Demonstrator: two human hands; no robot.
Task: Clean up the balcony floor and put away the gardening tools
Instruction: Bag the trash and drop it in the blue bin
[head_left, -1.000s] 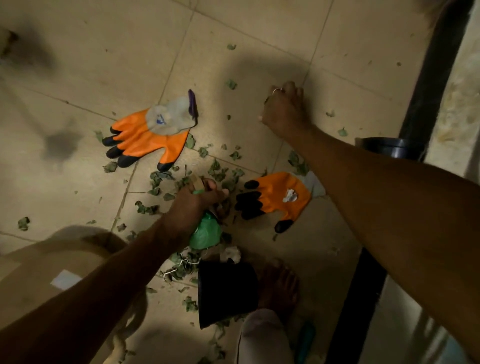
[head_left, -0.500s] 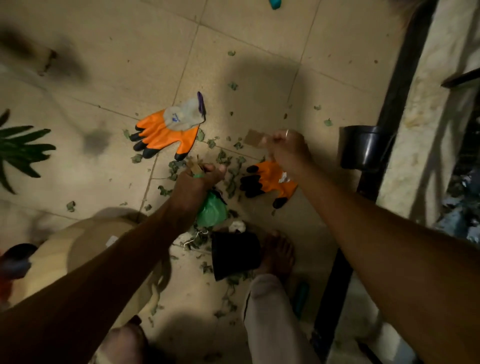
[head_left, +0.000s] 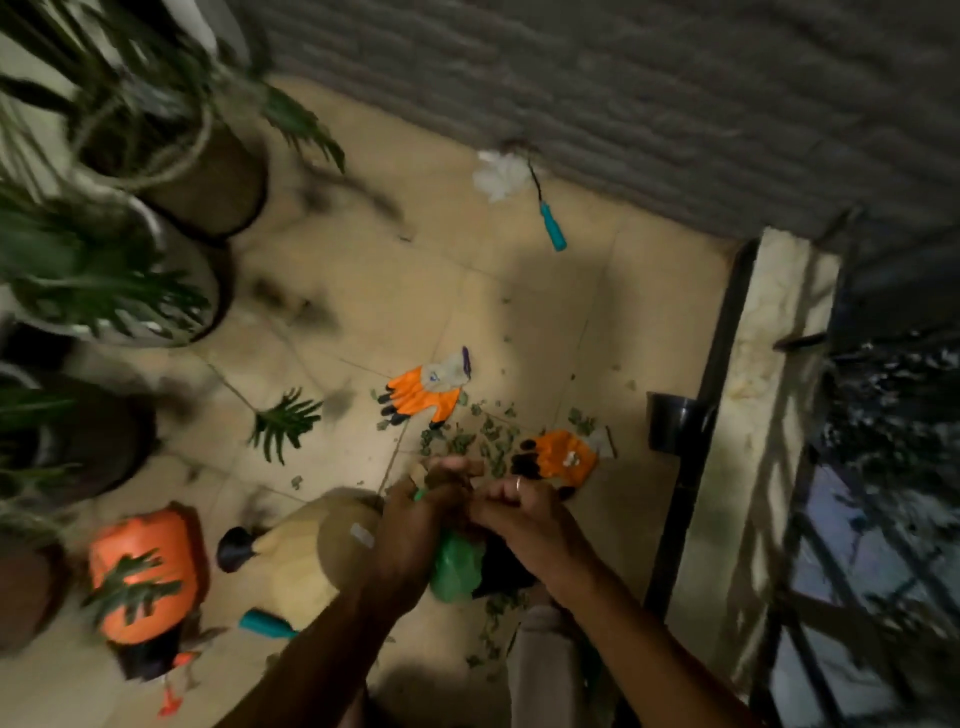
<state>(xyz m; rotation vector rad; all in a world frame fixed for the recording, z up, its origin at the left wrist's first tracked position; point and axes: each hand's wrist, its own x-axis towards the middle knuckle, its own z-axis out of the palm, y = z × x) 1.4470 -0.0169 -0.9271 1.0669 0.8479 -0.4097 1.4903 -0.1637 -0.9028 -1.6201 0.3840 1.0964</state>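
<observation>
**Balcony floor: both hands closed over a green bag**

Left hand (head_left: 415, 525) is closed around the neck of a green bag (head_left: 453, 569), with scraps held at the fingertips. Right hand (head_left: 511, 512), ring on one finger, is curled narrow and meets the left at the bag's mouth; what it pinches cannot be told.

Leaf litter (head_left: 480, 441) lies scattered on the tiles just beyond the hands. One orange glove (head_left: 563, 454) rests beside the right hand; a second glove (head_left: 428, 392) lies farther out. A black pot (head_left: 670, 421) stands by the rail, contents unseen. A teal-handled tool (head_left: 551, 228) lies near the far wall. Potted plants (head_left: 104, 270) line the left side.
</observation>
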